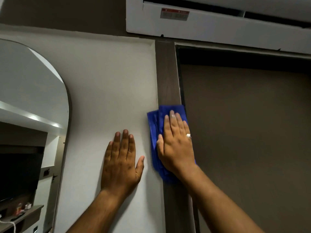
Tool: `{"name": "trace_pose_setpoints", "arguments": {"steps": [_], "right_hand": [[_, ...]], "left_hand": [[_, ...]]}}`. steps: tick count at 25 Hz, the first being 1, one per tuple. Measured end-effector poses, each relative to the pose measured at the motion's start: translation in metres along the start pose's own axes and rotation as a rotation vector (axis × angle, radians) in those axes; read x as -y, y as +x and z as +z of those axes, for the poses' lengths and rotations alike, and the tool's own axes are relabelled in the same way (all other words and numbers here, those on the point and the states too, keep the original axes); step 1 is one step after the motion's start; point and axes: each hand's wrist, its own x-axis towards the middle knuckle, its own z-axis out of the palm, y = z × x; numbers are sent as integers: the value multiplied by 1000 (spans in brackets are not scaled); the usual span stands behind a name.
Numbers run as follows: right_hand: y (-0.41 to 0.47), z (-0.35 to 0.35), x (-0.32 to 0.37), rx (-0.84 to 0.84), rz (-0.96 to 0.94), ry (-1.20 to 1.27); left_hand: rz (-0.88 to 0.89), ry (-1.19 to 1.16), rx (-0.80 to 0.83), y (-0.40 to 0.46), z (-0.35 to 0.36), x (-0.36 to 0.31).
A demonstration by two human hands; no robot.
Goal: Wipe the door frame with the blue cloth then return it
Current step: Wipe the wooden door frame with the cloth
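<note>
The dark brown door frame (168,78) runs vertically down the middle of the view, with the brown door (244,132) to its right. A folded blue cloth (155,125) lies flat against the frame at mid-height. My right hand (175,143) presses on the cloth with flat, extended fingers and wears a ring. My left hand (120,162) rests flat on the white wall (109,81) just left of the frame, fingers together and pointing up, holding nothing.
A white air conditioner (218,24) hangs right above the door's top edge. An arched mirror (30,101) is on the wall at the left. A shelf (21,217) with small items sits at the bottom left.
</note>
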Motion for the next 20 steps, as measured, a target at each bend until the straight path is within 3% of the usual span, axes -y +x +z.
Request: {"name": "trace_pose_setpoints", "arguments": {"steps": [4, 13, 20], "right_hand": [[65, -5, -27, 64, 16, 2], [37, 2, -20, 35, -45, 25], [119, -6, -24, 38, -54, 61]], "left_hand": [[38, -39, -2, 15, 11, -15], [35, -6, 11, 32, 5, -7], [33, 14, -23, 61, 6, 11]]}}
